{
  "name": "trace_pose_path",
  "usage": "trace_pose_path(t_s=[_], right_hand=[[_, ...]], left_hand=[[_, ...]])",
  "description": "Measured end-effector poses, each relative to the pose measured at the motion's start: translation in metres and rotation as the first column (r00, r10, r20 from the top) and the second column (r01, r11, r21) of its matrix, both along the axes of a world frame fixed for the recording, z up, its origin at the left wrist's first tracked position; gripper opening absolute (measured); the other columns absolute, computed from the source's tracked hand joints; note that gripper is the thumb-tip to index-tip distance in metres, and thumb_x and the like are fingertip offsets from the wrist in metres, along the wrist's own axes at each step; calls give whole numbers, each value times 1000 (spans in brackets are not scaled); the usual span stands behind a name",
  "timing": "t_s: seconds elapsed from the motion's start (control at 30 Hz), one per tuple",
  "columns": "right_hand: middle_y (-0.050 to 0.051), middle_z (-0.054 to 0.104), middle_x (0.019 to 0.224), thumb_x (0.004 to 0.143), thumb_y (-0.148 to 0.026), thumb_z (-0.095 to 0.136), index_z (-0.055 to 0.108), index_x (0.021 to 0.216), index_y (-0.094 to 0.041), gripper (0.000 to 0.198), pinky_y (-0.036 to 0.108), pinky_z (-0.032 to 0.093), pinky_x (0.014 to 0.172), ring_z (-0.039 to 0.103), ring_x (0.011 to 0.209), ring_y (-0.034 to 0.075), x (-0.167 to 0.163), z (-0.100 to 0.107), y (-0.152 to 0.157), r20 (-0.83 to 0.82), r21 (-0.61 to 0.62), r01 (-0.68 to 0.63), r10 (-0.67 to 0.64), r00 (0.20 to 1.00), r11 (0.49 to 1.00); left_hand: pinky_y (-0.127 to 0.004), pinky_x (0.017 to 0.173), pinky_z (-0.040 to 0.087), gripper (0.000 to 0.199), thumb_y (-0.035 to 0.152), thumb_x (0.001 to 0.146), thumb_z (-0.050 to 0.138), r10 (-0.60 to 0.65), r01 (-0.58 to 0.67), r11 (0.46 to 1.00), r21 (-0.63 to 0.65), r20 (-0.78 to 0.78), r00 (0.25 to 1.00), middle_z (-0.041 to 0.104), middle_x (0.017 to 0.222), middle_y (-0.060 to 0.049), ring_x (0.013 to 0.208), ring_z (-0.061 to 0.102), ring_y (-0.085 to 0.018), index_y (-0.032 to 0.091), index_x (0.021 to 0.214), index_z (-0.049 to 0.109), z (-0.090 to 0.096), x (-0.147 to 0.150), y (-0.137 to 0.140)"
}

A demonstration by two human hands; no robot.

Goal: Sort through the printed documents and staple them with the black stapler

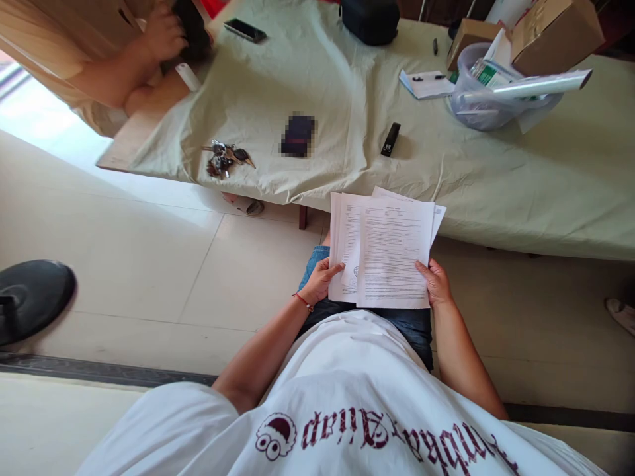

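Several printed sheets of paper (pixel 394 258) lie fanned out between my two hands, above my lap. My left hand (pixel 321 280) pinches the sheets at their left edge, thumb on top. At the right edge my right hand (pixel 434 281) grips them the same way. Part of a round stamp shows on one of the lower sheets. Their far end reaches up to the front edge of the table. Beyond the papers, a black stapler (pixel 391 139) lies on the cloth, apart from both hands.
A green cloth covers the table (pixel 496 178). On it are keys (pixel 225 158), a blurred dark item (pixel 297 136), a phone (pixel 245 30), a black case (pixel 370 21), a notepad (pixel 426 84) and a filled plastic basket (pixel 479 112). Another person's hand (pixel 163 33) is at the upper left.
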State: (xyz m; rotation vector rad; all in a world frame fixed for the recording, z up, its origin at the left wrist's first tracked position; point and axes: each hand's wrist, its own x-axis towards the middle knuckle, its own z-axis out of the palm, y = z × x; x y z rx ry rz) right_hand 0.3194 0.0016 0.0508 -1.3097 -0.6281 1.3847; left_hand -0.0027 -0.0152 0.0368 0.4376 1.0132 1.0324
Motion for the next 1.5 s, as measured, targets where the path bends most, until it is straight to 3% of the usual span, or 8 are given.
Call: trace_pose_path(t_s=[0.17,0.27,0.4,0.7,0.87,1.03,1.23,1.5], right_hand=[[5,84,109,62,-43,103,79,112,-23,59,37,67,90,80,96,24,-1,3,5,52,-38,-120,122,991,992],[5,85,101,57,-48,103,81,101,-22,56,39,67,87,81,89,25,0,1,7,106,-92,-178,188,977,980],[4,85,96,53,-52,104,83,93,-21,55,41,67,86,81,85,26,-1,-1,6,130,-97,-148,160,979,984],[4,85,103,64,-48,101,84,100,-23,47,38,65,92,81,93,26,4,-4,2,77,-68,-150,156,985,986],[4,85,103,59,-45,102,83,101,-22,51,37,66,89,81,91,25,4,-7,3,47,-37,-79,81,996,996],[2,84,100,53,-40,103,81,101,-22,56,34,68,82,80,86,23,16,-14,2,-35,-53,118,-120,992,992],[-2,82,102,69,-46,95,76,104,-27,44,32,67,89,79,94,19,33,-30,-5,-45,-74,216,-219,975,974],[0,80,117,81,-43,87,74,112,-27,37,34,64,97,75,114,21,33,-33,-10,-86,-64,224,-229,970,973]], left_hand=[[-40,81,61,55,45,55,105,4,-4,1000,-3,13,1000,83,96,-8,81,75,-24,17,95,79,-2,1,0],[-40,79,60,56,45,54,105,9,-9,1000,-2,-3,1000,83,94,-8,80,75,-24,16,94,79,-2,1,-1],[-38,77,61,60,49,54,105,-1,1,1000,0,-11,1000,82,93,-7,78,74,-23,16,96,79,3,2,0],[-32,66,60,65,64,53,101,15,-17,997,-76,-23,1000,79,81,-4,68,70,-18,16,87,74,12,3,1],[-31,66,59,64,63,53,101,23,-24,998,-65,-18,1000,79,81,-3,67,70,-17,16,87,74,14,4,2],[-33,71,59,62,62,57,100,12,-12,998,-57,-12,1000,80,86,-5,73,71,-19,16,92,77,12,3,1],[-36,78,59,60,62,61,98,11,-11,1000,-23,-19,1000,79,88,-6,76,71,-20,16,93,77,5,2,0],[-40,83,59,60,62,65,97,-11,10,1000,-8,-24,1000,80,94,-8,82,73,-23,16,99,78,5,1,0]])
